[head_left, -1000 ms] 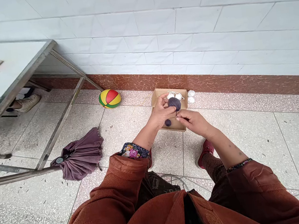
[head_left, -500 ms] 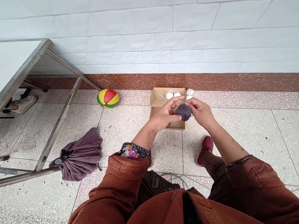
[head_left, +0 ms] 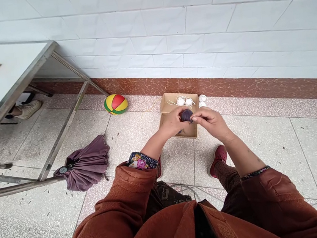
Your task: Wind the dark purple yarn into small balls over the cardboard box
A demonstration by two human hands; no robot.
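A small dark purple ball of yarn (head_left: pixel 186 115) is held in my left hand (head_left: pixel 173 122), the thumb and fingers curved around its left side. My right hand (head_left: pixel 210 121) pinches at the ball's right edge with thumb and forefinger; a bit of dark yarn seems to be between them, though it is too small to be sure. Below my hands an open cardboard box (head_left: pixel 192 131) rests on the floor. Its back part holds white yarn balls (head_left: pixel 184 100) with loose strands. More white balls (head_left: pixel 202 99) lie just right of the box.
A yellow, red and green ball (head_left: pixel 116 104) sits by the wall. To the left, a folded purple umbrella (head_left: pixel 88 165) lies against the metal frame of a white table (head_left: pixel 11 55). Another person's shoe (head_left: pixel 28 110) shows beneath that table.
The dark yarn ball has shifted slightly left and up, turning in my left hand. My right hand has followed it leftward, its fingertips now at the ball's lower right edge.
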